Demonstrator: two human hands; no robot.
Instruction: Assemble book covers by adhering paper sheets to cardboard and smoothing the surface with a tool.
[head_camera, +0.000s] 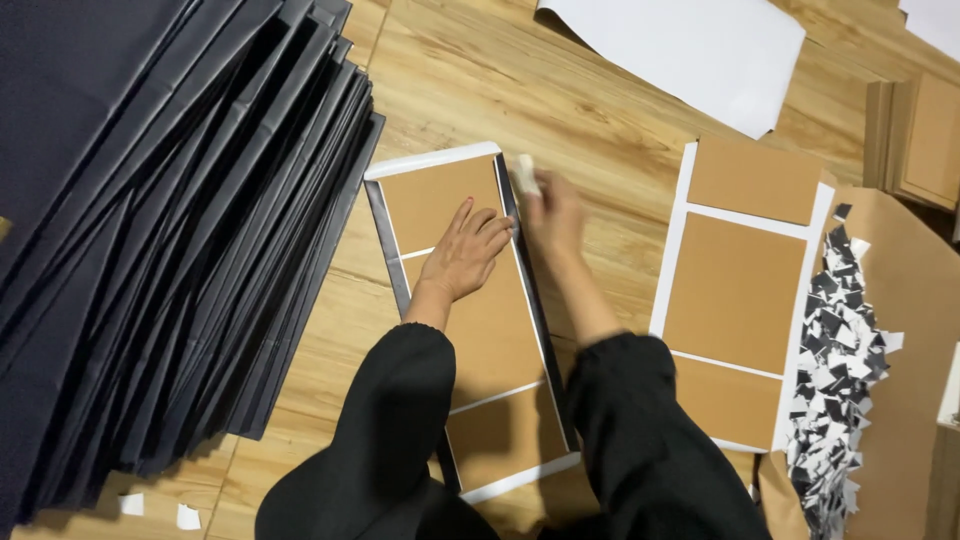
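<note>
A long panel of brown cardboard pieces on a white sheet with dark edge flaps lies on the wooden floor in front of me. My left hand rests flat on it, fingers spread, near its right edge. Just to the right, my right hand is blurred and closed on a small white pad, which sits against the panel's dark right-hand flap near the top corner. Both arms wear black sleeves.
A fanned stack of dark covers fills the left. A second brown-and-white panel lies at right, beside a pile of small black and white scraps. White sheet at top; brown boards at the far right.
</note>
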